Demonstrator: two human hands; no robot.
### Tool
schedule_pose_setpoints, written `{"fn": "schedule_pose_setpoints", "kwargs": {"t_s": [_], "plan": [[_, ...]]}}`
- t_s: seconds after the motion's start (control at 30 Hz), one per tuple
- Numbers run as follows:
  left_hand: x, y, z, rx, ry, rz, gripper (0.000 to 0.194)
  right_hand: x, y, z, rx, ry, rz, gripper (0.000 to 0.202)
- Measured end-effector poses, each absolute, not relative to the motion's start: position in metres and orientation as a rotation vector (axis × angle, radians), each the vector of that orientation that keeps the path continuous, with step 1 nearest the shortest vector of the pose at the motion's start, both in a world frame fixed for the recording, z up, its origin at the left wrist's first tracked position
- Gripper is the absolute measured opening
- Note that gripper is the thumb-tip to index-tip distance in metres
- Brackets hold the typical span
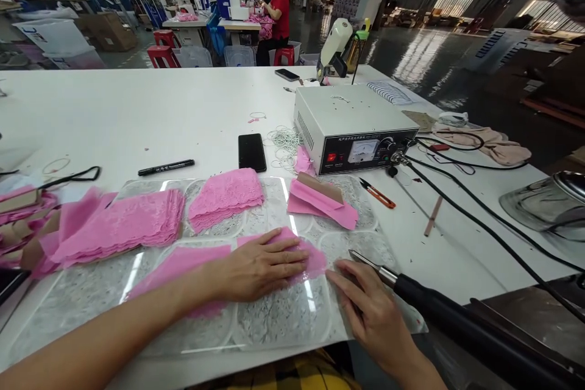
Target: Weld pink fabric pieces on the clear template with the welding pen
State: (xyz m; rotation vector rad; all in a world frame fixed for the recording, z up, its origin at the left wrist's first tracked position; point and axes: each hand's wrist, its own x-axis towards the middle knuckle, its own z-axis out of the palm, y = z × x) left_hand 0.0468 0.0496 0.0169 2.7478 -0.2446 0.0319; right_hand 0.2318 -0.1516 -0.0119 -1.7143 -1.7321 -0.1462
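My left hand (262, 265) lies flat, fingers stretched out, on a pink fabric piece (313, 256) on a clear-covered, marbled mat (283, 317). My right hand (370, 304) has its fingers extended and slightly bent, fingertips at the right edge of that piece. Close along its right side runs a black-handled tool with a pointed metal tip (388, 276); my palm is not wrapped around the handle. Another pink piece (183, 265) lies partly under my left forearm. Behind are a stack of pink lace pieces (132, 222), a smaller lace stack (226, 195) and folded pink strips (322, 201).
A grey control box (356, 128) with a dial and black cables stands behind the mat. Around it lie a phone (251, 152), a marker (166, 167), an orange cutter (377, 194) and tangled thread (286, 141). A glass jar (543, 204) stands right. A person in red (278, 12) sits sewing beyond.
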Motion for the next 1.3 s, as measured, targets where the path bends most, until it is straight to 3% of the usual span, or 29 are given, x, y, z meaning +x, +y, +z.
{"fn": "schedule_pose_setpoints", "kwargs": {"t_s": [0.67,0.9,1.03,1.13,1.3], "plan": [[0.045,0.051,0.017,2.759,-0.317,0.044,0.038,0.229,-0.149,-0.006,-1.721,-1.714,-0.133,0.039],[0.044,0.051,0.016,2.774,-0.322,0.030,0.038,0.222,-0.193,-0.010,-1.733,-1.275,0.015,0.012],[0.044,0.050,0.017,2.757,-0.325,0.063,0.036,0.233,-0.235,-0.029,-1.879,-0.712,0.241,0.014],[0.044,0.050,0.019,2.741,-0.324,0.053,0.037,0.244,-0.241,-0.028,-1.806,-0.484,0.354,0.029],[0.045,0.049,0.023,2.728,-0.294,-0.022,0.040,0.239,-0.200,-0.001,-1.483,-0.256,0.074,0.041]]}}
